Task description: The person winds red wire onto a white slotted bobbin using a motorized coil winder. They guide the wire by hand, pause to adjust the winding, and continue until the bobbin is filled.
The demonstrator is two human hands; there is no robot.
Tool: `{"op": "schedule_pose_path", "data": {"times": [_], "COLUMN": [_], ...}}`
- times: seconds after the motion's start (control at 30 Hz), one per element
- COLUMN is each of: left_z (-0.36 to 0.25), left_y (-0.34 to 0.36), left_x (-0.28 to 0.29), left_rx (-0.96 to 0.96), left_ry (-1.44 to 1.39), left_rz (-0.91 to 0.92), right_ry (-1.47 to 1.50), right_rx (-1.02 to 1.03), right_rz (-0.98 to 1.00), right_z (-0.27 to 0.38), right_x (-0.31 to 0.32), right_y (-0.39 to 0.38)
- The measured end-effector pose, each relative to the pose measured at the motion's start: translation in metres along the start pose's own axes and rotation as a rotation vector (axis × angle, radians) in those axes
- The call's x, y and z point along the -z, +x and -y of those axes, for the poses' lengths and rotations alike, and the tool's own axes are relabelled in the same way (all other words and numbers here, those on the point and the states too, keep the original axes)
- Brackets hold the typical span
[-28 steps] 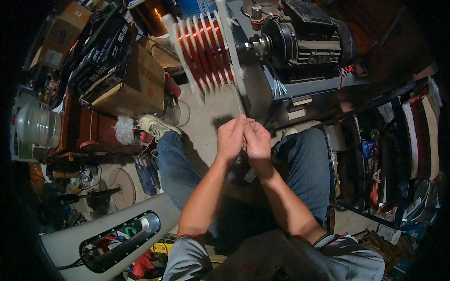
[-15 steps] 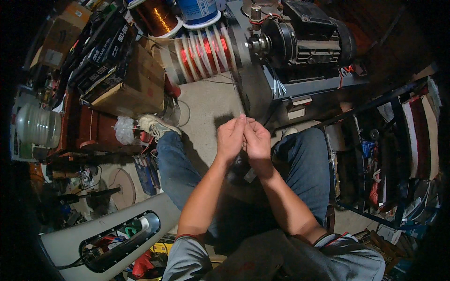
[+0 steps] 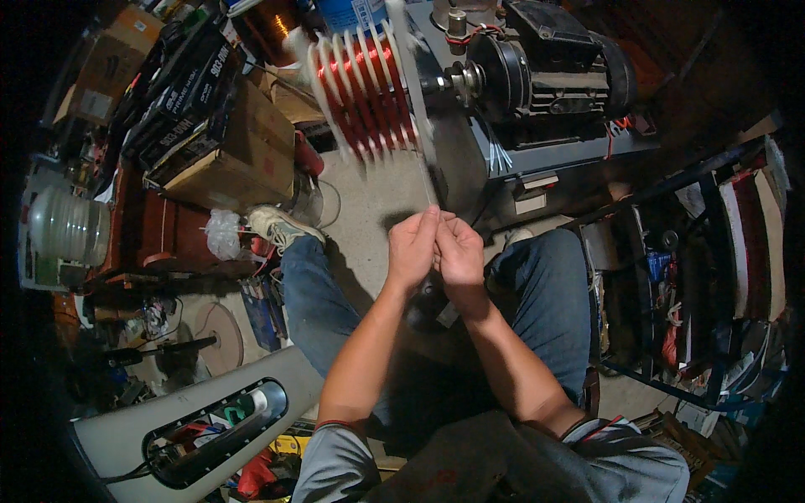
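My left hand (image 3: 412, 246) and my right hand (image 3: 460, 254) are held together above my lap, fingers pinched on a thin wire (image 3: 426, 189) that runs up toward a spinning winding former (image 3: 365, 88). The former has white ribbed discs with red-copper wire between them and is blurred by rotation. It sits on the shaft of a dark electric motor (image 3: 545, 59) mounted on a grey stand (image 3: 520, 155). Both hands touch each other around the wire.
Cardboard boxes (image 3: 226, 151) stack at the left beside a clear plastic jar (image 3: 63, 230). A copper wire spool (image 3: 268, 25) stands behind the former. A grey panel (image 3: 193, 419) with a slot lies at lower left. Black metal shelving (image 3: 713, 277) with clutter fills the right.
The winding former has kept turning, showing a different face in each frame. My hands have stayed pinched together in the same place above my lap.
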State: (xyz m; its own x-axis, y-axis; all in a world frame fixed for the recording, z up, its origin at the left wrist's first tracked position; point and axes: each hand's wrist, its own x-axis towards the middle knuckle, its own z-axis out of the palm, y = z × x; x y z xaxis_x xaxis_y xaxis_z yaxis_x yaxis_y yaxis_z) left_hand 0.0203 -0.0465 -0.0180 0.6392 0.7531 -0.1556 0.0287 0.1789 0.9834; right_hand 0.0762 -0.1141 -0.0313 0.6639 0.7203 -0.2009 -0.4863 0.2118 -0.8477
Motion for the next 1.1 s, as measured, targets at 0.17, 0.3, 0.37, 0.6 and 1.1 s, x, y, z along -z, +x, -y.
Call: {"op": "schedule_pose_path", "data": {"times": [0.17, 0.3, 0.37, 0.6, 1.1], "left_z": [0.002, -0.001, -0.001, 0.000, 0.004], "left_y": [0.002, 0.003, 0.005, 0.010, 0.015], "left_x": [0.002, 0.002, 0.004, 0.006, 0.005], "left_rx": [-0.032, -0.004, -0.005, -0.065, -0.123], "left_ry": [0.021, 0.027, 0.047, 0.076, 0.072], "left_rz": [0.003, 0.005, 0.015, 0.005, -0.040], "right_ry": [-0.015, -0.112, -0.145, -0.045, 0.034], "right_rx": [-0.008, -0.005, 0.000, -0.018, -0.053], "right_rz": [-0.012, -0.018, -0.035, -0.033, 0.011], "right_z": [0.000, 0.005, 0.007, 0.003, 0.002], "right_x": [-0.001, -0.004, -0.006, -0.008, -0.007], "right_y": [0.001, 0.002, 0.004, 0.008, 0.010]}}
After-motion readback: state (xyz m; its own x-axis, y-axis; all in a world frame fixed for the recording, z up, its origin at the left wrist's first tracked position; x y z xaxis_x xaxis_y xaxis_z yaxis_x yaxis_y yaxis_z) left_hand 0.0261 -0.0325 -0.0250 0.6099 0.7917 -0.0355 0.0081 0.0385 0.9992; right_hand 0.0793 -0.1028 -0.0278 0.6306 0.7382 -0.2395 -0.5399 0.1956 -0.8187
